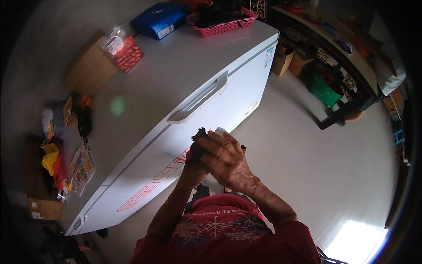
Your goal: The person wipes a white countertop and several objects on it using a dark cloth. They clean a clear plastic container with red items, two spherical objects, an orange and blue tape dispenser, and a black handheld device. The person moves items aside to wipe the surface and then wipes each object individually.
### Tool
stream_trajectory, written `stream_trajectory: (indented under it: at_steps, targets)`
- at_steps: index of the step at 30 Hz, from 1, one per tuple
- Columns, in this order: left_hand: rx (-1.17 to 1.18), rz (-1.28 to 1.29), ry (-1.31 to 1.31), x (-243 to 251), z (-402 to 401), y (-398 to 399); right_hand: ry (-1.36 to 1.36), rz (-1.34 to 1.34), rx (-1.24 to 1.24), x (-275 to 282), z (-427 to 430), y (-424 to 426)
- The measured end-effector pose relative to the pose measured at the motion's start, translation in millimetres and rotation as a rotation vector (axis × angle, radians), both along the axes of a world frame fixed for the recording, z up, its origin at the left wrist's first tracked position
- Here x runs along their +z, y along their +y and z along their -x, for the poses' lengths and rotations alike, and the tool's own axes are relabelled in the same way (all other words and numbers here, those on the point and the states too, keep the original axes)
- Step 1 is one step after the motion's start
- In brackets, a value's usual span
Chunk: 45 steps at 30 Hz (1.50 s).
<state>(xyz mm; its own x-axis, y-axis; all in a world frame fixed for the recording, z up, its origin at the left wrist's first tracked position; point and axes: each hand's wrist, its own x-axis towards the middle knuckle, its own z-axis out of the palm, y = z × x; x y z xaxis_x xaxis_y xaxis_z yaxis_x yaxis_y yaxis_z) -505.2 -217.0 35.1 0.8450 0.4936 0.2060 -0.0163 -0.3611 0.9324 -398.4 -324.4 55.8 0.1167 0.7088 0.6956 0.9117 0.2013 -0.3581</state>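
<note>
Both hands are raised together in front of my chest, close to the side of a white chest freezer (184, 138). My left hand (194, 165) is closed around a dark, crumpled item (199, 135) whose ragged top sticks out above it; what it is cannot be told. My right hand (227, 155) lies over the same item with its fingers spread and bent, hiding much of it and part of my left hand. A small white thing (220, 130) shows behind the right fingers, and a dark bit peeks out beside them.
On the freezer lid stand a blue box (158, 19), a pink plastic basket (227, 28) holding black items, and a red patterned packet (129, 54). A printed sheet (82, 168) lies at the near left end. A green bin (324, 89) and cartons (283, 61) sit under the table at right.
</note>
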Motion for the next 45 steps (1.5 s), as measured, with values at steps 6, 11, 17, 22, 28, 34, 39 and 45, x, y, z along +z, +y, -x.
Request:
stream_trajectory:
  at_steps: [6, 11, 17, 22, 28, 34, 39, 45]
  targets:
    - [-0.121, 0.357, -0.027, -2, 6, -4, 0.983, -0.067, 0.189, 1, -25, 0]
    - [0.062, 0.885, -0.443, 4, -12, -17, 1.412, -0.072, 0.204, -12, -16, 3]
    - [-0.031, 1.266, -0.426, -10, -21, -5, 0.672, -0.115, -0.072, -35, 12, 1]
    - [-0.504, 1.711, -0.661, -21, -24, 3, 0.045, -0.168, -0.279, -57, 17, -10]
    - [-0.246, 1.178, -0.503, 10, -32, -15, 0.225, -0.133, -0.306, -22, -5, 1]
    - [-0.126, 1.340, -0.468, -8, -17, -9, 1.395, -0.105, -0.211, -19, -8, 14]
    - [-0.143, 1.412, -0.613, -1, -17, -5, 1.615, 0.127, 0.006, -38, -1, 2]
    - [-0.206, 1.145, -0.526, -11, -13, -2, 2.192, -0.318, 0.388, -36, 3, -4]
